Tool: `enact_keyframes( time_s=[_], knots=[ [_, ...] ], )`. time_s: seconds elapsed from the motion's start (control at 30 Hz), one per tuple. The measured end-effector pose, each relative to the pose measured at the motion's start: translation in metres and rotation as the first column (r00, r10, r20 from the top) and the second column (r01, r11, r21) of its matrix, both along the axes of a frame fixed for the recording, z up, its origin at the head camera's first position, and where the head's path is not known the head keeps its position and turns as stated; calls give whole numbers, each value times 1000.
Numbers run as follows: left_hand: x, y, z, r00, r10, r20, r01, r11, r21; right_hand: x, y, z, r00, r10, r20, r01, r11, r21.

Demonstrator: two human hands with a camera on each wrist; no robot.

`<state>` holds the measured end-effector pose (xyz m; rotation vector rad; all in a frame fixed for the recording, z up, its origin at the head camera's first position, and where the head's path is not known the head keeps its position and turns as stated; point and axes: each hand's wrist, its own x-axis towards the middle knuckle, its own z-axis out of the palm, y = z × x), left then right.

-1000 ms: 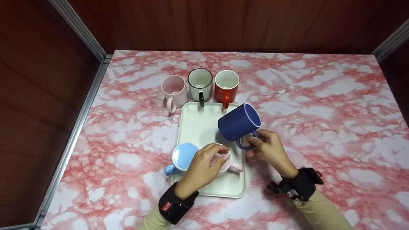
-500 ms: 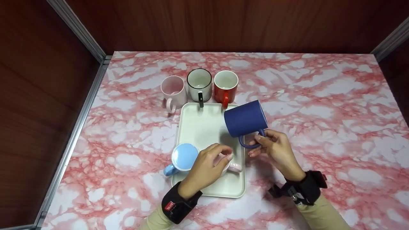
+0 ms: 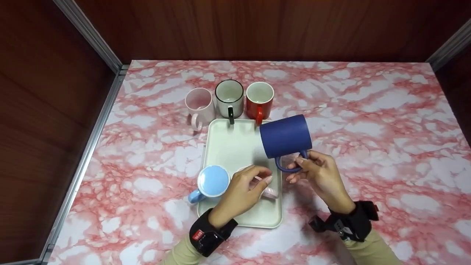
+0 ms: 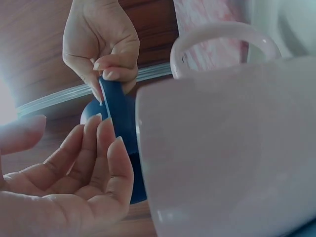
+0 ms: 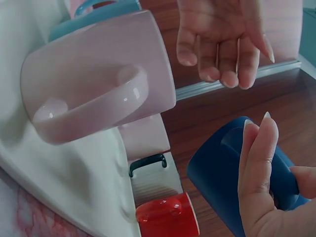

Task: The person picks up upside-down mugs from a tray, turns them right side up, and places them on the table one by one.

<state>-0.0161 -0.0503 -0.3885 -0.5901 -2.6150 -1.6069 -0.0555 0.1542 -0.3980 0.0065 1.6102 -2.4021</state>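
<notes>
My right hand pinches the handle of a dark blue mug and holds it in the air over the right edge of a cream tray; its mouth is turned out of sight. Just above a pale pink mug lying on the tray hovers my left hand. In the left wrist view the left hand is relaxed and apart from the pink mug. The right wrist view shows the pink mug on its side. A light blue mug stands upside down on the tray's near left.
Behind the tray stand three upright mugs in a row: pale pink, white with a black rim and red. The marbled pink tabletop ends at dark wooden walls with metal corner rails.
My right hand has turned the blue mug so its mouth no longer shows and carried it slightly right. My left hand has let go of the pink mug and lifted a little.
</notes>
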Motion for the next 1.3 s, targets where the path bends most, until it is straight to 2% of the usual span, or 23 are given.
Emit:
enact_keyframes(
  time_s=[0.2, 0.4, 0.67, 0.8, 0.93, 1.0, 1.13, 1.3],
  knots=[
    [-1, 5, 2, 997, 21, 72, -25, 998, 62, 4, 0, 3, 1000, 7, -14, -8, 999, -48],
    [-4, 12, 0, 984, 46, 174, -76, 983, 166, 7, 1, 5, 998, 57, -38, -61, 993, -98],
    [-6, 21, -1, 957, 12, 288, -101, 950, 296, 12, 2, 9, 997, 62, -49, -67, 990, -121],
    [-7, 26, -2, 929, -30, 370, -128, 910, 394, 13, 3, 10, 993, 90, -78, -100, 984, -147],
    [-7, 32, -3, 904, -34, 427, -187, 865, 466, 14, 3, 10, 992, 98, -83, -111, 981, -160],
    [-7, 35, -4, 903, -24, 429, -213, 841, 496, 14, 3, 10, 992, 99, -84, -111, 980, -163],
    [-7, 41, -4, 914, 5, 406, -253, 789, 560, 14, 3, 10, 989, 115, -97, -130, 976, -173],
    [-8, 46, -3, 907, 52, 418, -315, 743, 590, 13, 4, 10, 986, 134, -99, -151, 969, -196]
  ],
)
